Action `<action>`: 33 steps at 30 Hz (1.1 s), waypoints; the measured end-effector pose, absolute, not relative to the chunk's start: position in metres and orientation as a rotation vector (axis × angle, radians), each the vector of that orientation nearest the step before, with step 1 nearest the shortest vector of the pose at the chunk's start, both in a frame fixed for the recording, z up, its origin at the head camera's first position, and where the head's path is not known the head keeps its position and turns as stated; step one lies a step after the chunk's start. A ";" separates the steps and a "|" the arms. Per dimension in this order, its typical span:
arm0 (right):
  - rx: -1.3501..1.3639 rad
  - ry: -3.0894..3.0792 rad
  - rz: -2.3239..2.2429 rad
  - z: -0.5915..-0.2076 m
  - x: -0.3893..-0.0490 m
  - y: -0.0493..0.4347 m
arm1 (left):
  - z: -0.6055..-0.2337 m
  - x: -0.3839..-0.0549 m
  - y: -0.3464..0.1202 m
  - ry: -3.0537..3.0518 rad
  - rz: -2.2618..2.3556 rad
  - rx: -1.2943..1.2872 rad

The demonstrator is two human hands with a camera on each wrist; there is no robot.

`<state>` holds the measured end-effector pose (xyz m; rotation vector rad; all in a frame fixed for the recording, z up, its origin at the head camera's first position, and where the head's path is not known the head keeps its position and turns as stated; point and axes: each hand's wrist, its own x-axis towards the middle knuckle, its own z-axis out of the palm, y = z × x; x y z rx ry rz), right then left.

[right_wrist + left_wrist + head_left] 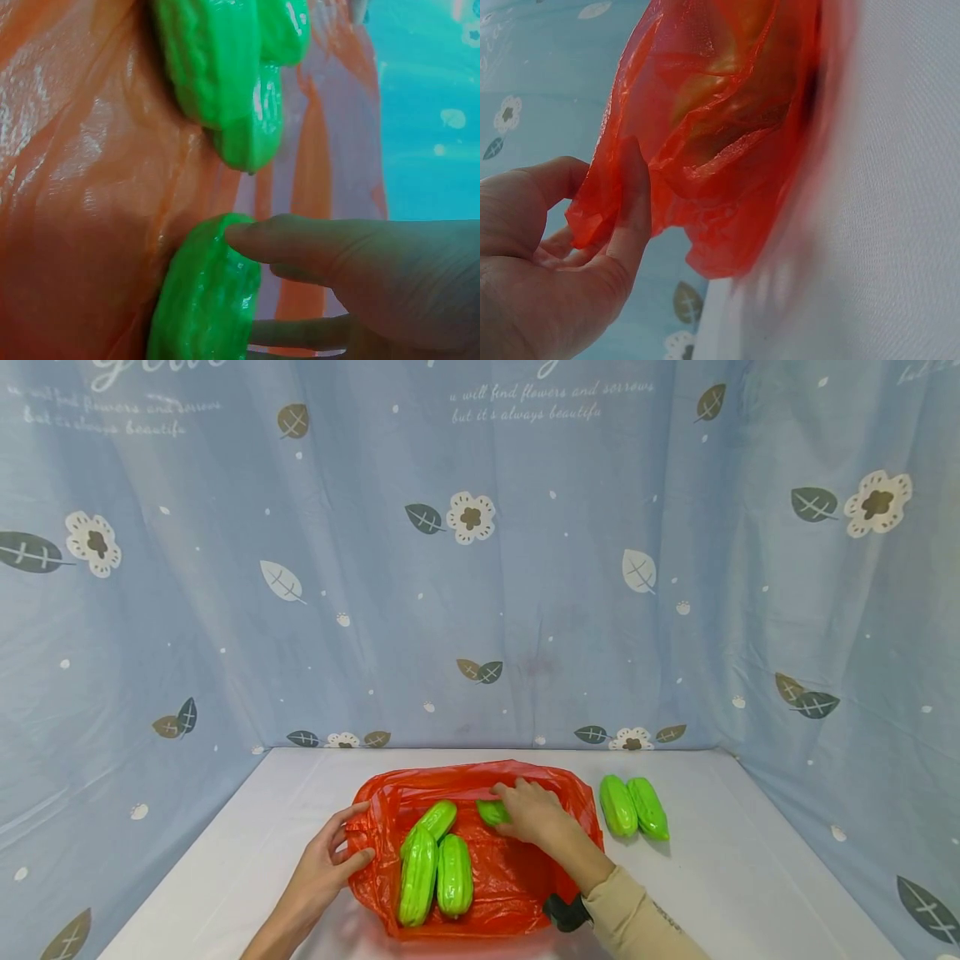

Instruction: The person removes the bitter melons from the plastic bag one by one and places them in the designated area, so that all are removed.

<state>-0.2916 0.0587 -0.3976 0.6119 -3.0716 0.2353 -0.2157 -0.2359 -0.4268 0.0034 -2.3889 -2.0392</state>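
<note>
A red plastic bag (517,881) lies wide open on the white table. My left hand (327,858) pinches its left rim between thumb and fingers; the left wrist view shows the thin film (622,180) between them. Inside the bag, my right hand (531,814) holds a glossy green bitter melon (492,812) near the back wall, its thumb on the melon's end in the right wrist view. Left of it in the bag lie more bitter melons: one leaning (418,877), one beside it (454,877) and one behind (438,817).
Two more bitter melons, one (618,807) next to another (648,808), lie on the table (720,877) right of the bag. A black band (566,913) shows by the right sleeve. A blue patterned curtain (540,610) stands behind and at both sides.
</note>
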 end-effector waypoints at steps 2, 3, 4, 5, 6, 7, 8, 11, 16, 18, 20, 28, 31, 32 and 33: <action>0.614 -3.073 0.218 -0.400 -0.293 0.059 | -0.427 -0.216 -0.236 -2.389 -2.037 0.000; 0.615 -3.075 0.213 -0.401 -0.293 0.059 | -0.427 -0.216 -0.236 -2.390 -2.036 0.000; 0.616 -3.076 0.206 -0.402 -0.293 0.059 | -0.427 -0.216 -0.236 -2.391 -2.035 0.001; 0.616 -3.076 0.200 -0.403 -0.294 0.059 | -0.427 -0.216 -0.236 -2.392 -2.033 0.002; 0.617 -3.077 0.198 -0.403 -0.294 0.060 | -0.427 -0.216 -0.236 -2.391 -2.034 0.003; 0.619 -3.076 0.195 -0.404 -0.294 0.060 | -0.427 -0.216 -0.236 -2.392 -2.033 0.004; 0.624 -3.072 0.193 -0.405 -0.294 0.060 | -0.427 -0.216 -0.235 -2.393 -2.031 0.004; 0.642 -3.054 0.179 -0.405 -0.293 0.060 | -0.428 -0.216 -0.235 -2.389 -2.034 0.003; 0.655 -3.024 0.151 -0.405 -0.292 0.059 | -0.428 -0.216 -0.235 -2.387 -2.035 -0.002; 0.654 -3.019 0.146 -0.405 -0.292 0.059 | -0.428 -0.216 -0.236 -2.390 -2.032 -0.003; 0.654 -3.018 0.141 -0.405 -0.292 0.059 | -0.428 -0.216 -0.236 -2.390 -2.029 -0.004; 0.669 -3.003 0.115 -0.407 -0.292 0.059 | -0.428 -0.215 -0.235 -2.392 -2.019 -0.011; 0.676 -3.003 0.112 -0.406 -0.291 0.059 | -0.428 -0.215 -0.235 -2.386 -2.019 -0.012; 0.678 -3.004 0.114 -0.406 -0.291 0.059 | -0.428 -0.215 -0.235 -2.389 -2.013 -0.022; 0.682 -3.003 0.112 -0.406 -0.290 0.059 | -0.428 -0.215 -0.235 -2.389 -2.012 -0.021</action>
